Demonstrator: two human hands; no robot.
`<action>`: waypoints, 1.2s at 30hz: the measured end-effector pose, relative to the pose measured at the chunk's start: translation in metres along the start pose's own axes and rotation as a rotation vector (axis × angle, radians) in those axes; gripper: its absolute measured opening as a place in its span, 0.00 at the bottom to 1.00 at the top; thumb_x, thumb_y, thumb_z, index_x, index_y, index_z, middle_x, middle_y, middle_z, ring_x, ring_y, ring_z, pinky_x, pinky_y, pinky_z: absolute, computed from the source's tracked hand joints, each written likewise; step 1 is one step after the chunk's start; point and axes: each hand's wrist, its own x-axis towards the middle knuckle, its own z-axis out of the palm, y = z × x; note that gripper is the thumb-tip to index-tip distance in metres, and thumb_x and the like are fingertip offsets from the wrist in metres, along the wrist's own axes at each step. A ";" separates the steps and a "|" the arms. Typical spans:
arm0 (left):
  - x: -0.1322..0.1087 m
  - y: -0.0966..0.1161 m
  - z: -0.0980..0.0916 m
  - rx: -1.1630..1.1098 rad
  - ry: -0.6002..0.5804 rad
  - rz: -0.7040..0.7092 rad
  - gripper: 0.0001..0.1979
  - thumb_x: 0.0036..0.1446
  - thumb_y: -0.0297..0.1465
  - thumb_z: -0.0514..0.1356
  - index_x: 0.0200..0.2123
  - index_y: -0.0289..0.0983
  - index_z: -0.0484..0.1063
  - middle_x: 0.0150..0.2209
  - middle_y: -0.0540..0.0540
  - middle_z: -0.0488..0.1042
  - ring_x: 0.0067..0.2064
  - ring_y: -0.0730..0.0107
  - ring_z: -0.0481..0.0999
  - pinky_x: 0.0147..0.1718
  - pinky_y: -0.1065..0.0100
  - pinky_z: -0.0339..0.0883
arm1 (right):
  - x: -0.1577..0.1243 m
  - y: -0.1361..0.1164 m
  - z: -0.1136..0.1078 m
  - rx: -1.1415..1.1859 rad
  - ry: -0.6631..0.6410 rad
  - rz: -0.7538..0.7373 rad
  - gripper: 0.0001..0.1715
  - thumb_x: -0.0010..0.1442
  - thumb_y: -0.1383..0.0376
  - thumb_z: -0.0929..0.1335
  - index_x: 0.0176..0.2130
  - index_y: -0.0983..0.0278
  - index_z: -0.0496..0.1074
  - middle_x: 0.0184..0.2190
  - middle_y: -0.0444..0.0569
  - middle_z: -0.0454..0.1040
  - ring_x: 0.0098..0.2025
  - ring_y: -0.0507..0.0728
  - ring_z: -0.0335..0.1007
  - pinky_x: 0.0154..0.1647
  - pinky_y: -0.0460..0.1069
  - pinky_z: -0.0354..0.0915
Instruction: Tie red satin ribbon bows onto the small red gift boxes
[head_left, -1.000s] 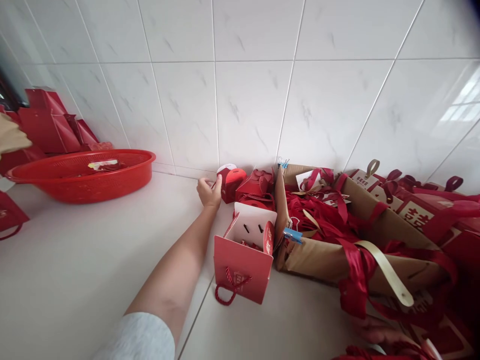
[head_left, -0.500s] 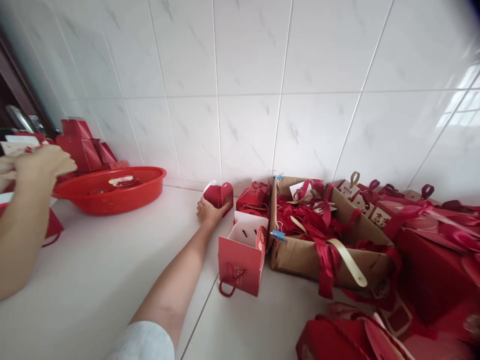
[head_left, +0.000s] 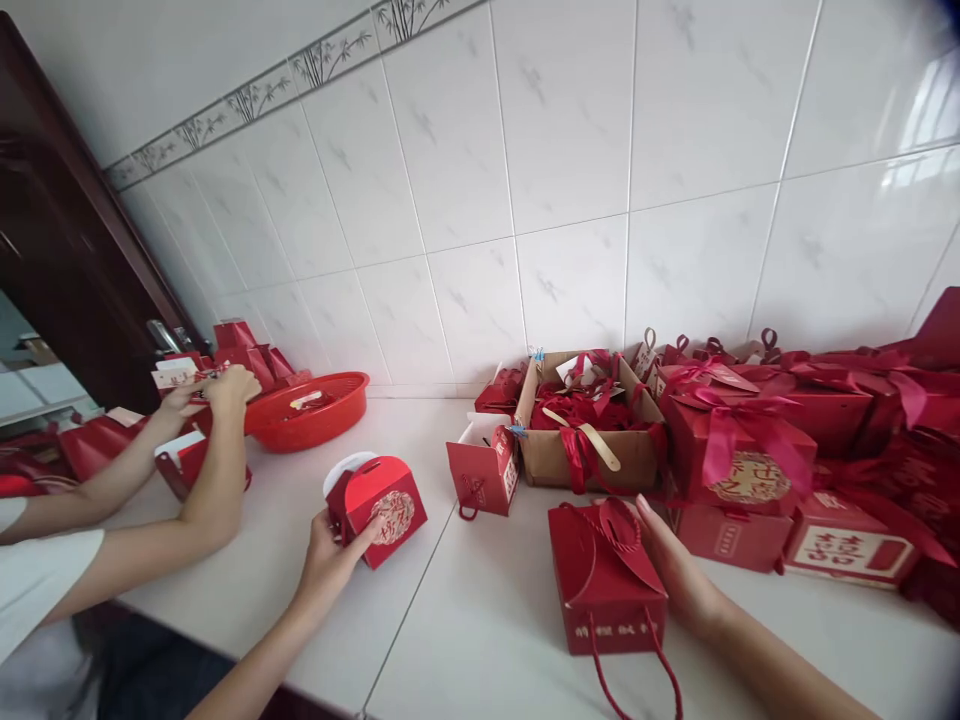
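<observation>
My left hand is closed on a small red gift box with a round gold pattern and a curved open top flap, its thumb on the front face. My right hand lies with straightened fingers along the right side of a red gift box with rope handles; part of the hand is hidden behind it. That box's flaps are folded over at the top, and one rope hangs down its front. Between the hands, farther back, stands an open red box with a rope loop.
A cardboard box of red ribbons stands near the tiled wall. Many red gift boxes, some with ribbon bows, are stacked on the right. At left, another person's hands work beside a red basin.
My left hand has brought the small red box back from the wall towards me. The rope-handled box and my right hand now show more fully. The view has turned and risen.
</observation>
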 end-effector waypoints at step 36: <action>-0.038 0.210 0.044 0.258 -0.757 0.660 0.23 0.44 0.49 0.62 0.46 0.55 0.74 0.38 0.47 0.78 0.34 0.56 0.78 0.28 0.63 0.71 | -0.031 -0.032 0.036 -0.478 0.401 -0.765 0.28 0.57 0.51 0.66 0.56 0.54 0.68 0.59 0.48 0.65 0.64 0.67 0.52 0.63 0.63 0.50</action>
